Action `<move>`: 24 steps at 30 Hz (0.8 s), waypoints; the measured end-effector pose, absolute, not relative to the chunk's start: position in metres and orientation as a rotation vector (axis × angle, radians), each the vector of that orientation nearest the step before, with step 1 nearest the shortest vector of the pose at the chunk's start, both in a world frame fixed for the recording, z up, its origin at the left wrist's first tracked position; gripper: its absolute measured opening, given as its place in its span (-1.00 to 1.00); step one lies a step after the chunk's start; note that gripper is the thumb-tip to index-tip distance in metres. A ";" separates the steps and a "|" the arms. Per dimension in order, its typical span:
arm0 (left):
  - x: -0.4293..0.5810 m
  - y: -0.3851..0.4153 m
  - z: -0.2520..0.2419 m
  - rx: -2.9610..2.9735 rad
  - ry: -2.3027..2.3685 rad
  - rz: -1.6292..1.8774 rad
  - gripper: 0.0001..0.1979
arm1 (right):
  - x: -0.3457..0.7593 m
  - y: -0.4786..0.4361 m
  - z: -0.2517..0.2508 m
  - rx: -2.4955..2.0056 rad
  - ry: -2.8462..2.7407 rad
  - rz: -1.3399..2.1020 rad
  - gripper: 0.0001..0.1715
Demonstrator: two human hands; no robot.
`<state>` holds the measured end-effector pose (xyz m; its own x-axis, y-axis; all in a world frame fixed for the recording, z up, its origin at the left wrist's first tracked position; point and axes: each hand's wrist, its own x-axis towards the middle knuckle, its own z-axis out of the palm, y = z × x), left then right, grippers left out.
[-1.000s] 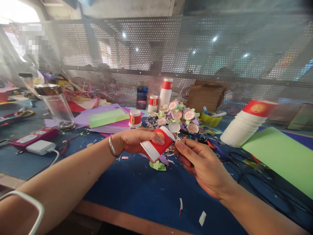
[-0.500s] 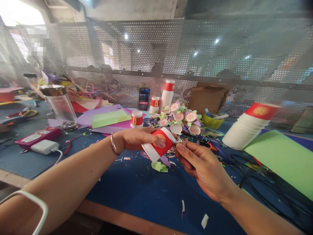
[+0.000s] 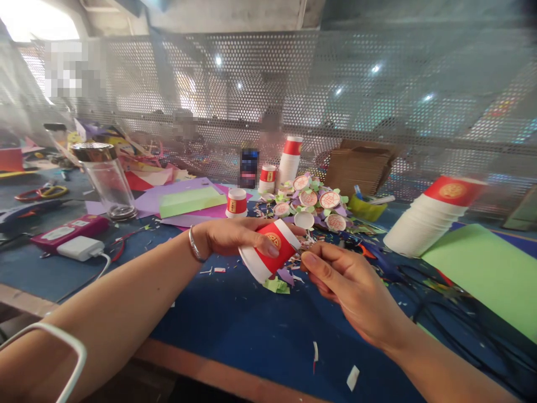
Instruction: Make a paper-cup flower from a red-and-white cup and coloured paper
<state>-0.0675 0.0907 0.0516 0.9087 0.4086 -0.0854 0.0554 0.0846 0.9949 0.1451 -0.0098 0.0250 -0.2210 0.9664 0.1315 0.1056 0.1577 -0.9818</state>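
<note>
The left hand (image 3: 235, 235) grips a red and white paper cup with golden emblem (image 3: 277, 261), fingers closed around it, tilted above the table's middle. The right hand (image 3: 350, 280) pinches at the cup's right end; I cannot tell what is between its fingertips. Since the earlier frame, the cup has turned slightly. From left to right lie a magenta plastic box (image 3: 65, 232), a clear glass bottle (image 3: 109, 187), a pile of round paper pieces (image 3: 309, 200) just beyond the hands, a leaning white cup stack (image 3: 422, 221) and a pale green sheet (image 3: 486, 274). Scraps litter the blue tabletop (image 3: 243, 330); at far stands a perforated grey screen (image 3: 260, 73).
</note>
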 end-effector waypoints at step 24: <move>-0.058 0.087 0.045 1.675 0.573 0.358 -0.41 | 0.141 -0.004 0.017 -1.103 -1.379 1.252 -0.53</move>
